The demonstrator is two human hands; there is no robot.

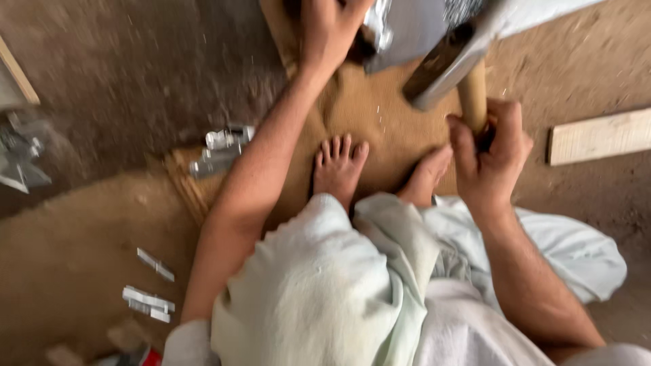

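My right hand [489,159] grips the wooden handle of a hammer [453,59], whose dark metal head is raised and blurred over a shiny metal sheet piece [400,30]. Farther up at the top edge, my left hand [329,27] presses down at that metal piece's left side; its fingers are partly out of frame. Both bare feet [339,169] rest on a brown burlap mat [380,115] under the work. My knees in pale green cloth fill the lower middle.
Small shiny metal pieces [220,150] lie at the mat's left edge, and flat metal strips [148,298] lie on the dirt floor at lower left. A pale wooden plank [600,135] lies at right. More metal scrap [20,159] sits at far left.
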